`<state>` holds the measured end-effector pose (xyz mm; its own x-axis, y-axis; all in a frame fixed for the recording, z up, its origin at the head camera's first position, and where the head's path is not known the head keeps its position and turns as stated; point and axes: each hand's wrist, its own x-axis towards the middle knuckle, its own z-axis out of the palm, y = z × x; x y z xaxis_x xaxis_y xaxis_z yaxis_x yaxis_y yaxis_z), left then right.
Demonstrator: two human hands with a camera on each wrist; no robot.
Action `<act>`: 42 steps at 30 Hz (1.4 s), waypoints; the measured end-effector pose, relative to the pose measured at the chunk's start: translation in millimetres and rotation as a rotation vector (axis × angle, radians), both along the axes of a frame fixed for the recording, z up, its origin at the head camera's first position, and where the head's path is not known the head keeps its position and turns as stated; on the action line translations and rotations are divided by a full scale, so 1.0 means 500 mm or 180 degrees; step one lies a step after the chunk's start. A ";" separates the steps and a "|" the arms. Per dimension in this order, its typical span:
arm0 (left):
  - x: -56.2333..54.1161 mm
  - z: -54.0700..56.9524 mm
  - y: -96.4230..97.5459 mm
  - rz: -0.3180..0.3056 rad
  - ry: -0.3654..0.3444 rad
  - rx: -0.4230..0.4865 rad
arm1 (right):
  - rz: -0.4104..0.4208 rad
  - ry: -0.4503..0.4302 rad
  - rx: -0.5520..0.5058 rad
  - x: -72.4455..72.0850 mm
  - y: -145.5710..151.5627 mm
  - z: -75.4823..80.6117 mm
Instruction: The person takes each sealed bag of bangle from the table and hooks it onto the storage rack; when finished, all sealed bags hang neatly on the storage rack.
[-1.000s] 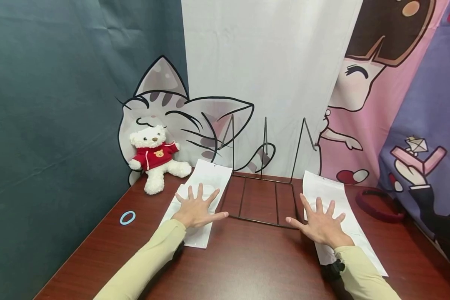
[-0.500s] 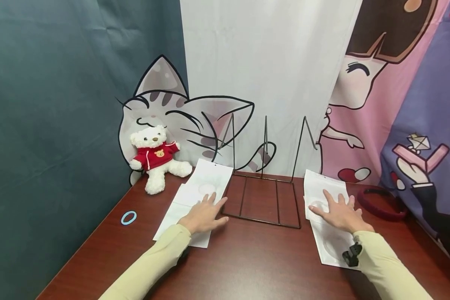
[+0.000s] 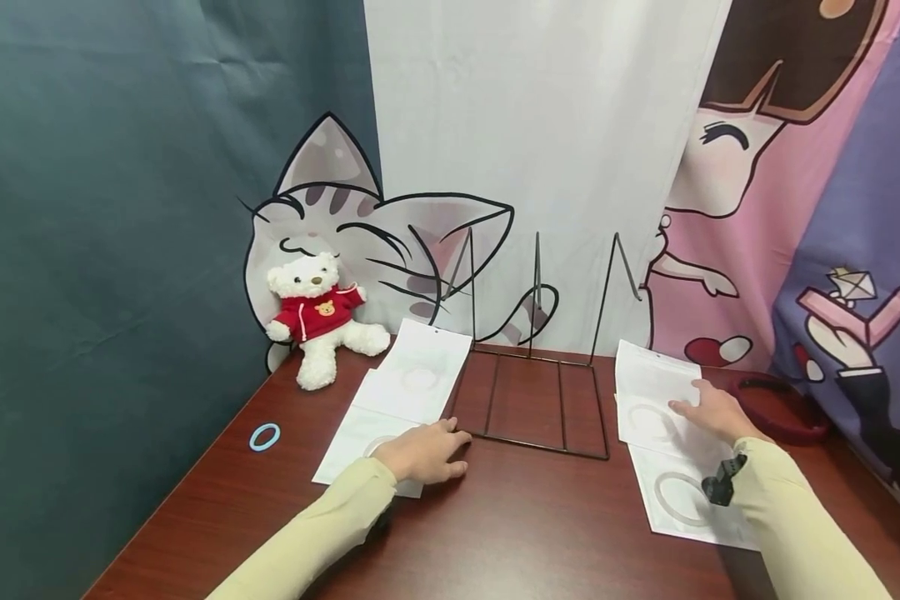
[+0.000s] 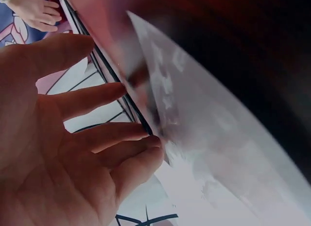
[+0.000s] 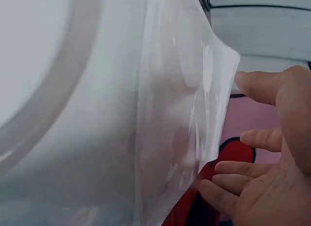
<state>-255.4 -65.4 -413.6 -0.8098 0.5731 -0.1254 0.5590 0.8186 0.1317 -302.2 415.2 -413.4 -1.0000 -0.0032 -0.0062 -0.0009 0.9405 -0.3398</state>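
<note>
My left hand (image 3: pixel 423 452) lies over the right edge of two overlapping white packets, an upper one (image 3: pixel 412 358) and a lower one (image 3: pixel 345 446). In the left wrist view its fingers are loosely bent beside the clear plastic packet (image 4: pixel 204 104), gripping nothing. At the right, two more packets overlap, the upper (image 3: pixel 648 379) on the lower (image 3: pixel 648 471); pale ring shapes show through them. My right hand (image 3: pixel 720 414) hovers at their right side. In the right wrist view, relaxed, spread fingertips come close to the plastic edge of a packet (image 5: pixel 112 138).
Between the packet pairs stands a black wire rack (image 3: pixel 562 408) with upright hooks. A white teddy bear in a red hoodie (image 3: pixel 317 315) sits back left. A light blue ring (image 3: pixel 265 437) lies at left, a dark red headband (image 3: pixel 783 421) at right. Printed curtains hang behind the brown table (image 3: pixel 510 533).
Both hands were spread flat over the packets. The left has slid down and right to the packet edge, the right has moved outward, and fingers on both have relaxed. The packets stay put.
</note>
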 end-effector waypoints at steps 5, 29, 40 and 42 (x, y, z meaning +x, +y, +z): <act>0.002 0.004 0.010 -0.0061 0.0024 -0.0070 | -0.0145 -0.0142 -0.0003 -0.003 0.012 0.006; -0.004 0.006 0.025 -0.0267 0.0276 -0.0243 | -0.0365 0.0015 -0.0321 0.000 0.056 -0.018; -0.005 0.006 0.020 -0.0153 0.0158 -0.0238 | -0.0116 0.0026 -0.0809 0.019 0.035 0.004; -0.005 0.006 0.022 -0.0156 0.0141 -0.0242 | -0.0130 0.0247 -0.0769 0.028 0.029 0.014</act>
<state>-257.7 -54.5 -410.5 -0.7868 0.6023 -0.1349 0.6024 0.7969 0.0444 -288.2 429.8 -406.7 -0.9968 0.0451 0.0667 0.0005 0.8318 -0.5551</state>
